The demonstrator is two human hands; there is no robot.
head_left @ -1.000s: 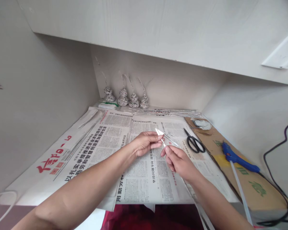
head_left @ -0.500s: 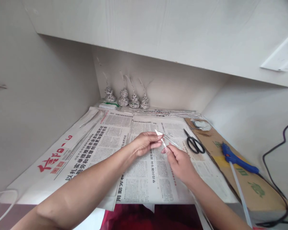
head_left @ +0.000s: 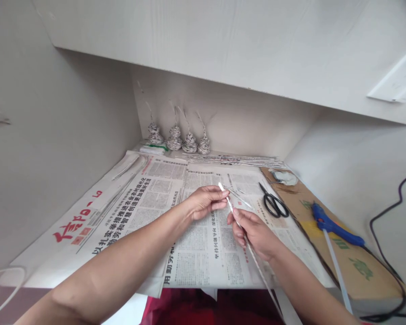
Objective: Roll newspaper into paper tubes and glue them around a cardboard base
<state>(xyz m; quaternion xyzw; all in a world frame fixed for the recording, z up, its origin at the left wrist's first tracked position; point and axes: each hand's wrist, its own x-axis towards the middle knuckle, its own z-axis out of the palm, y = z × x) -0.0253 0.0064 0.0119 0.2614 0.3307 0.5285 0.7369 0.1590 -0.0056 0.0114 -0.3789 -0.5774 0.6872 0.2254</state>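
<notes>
Between the fingers of both hands runs a thin rolled paper stick [head_left: 258, 263], slanting from a white tip at the upper left down past the table's front edge. My left hand [head_left: 208, 201] pinches it close to the white tip. A little lower along it, my right hand [head_left: 253, 230] grips with thumb and fingers. Just behind the hands, a few thin paper sticks [head_left: 241, 198] lie on the newspaper [head_left: 196, 253]. Black-handled scissors [head_left: 274, 203] rest to the right of my right hand, blades pointing away.
Several woven paper gourd shapes [head_left: 190, 143] stand along the back wall. A bundle of paper sticks [head_left: 233, 160] lies in front of them. On cardboard [head_left: 355, 280] at the right is a blue glue gun [head_left: 338, 230] with a glue stick, its black cable [head_left: 372, 225] trailing along the wall.
My right hand has turned, and the stick's long lower part now shows below it. The white tip at my left hand looks narrower. My left hand has barely moved.
</notes>
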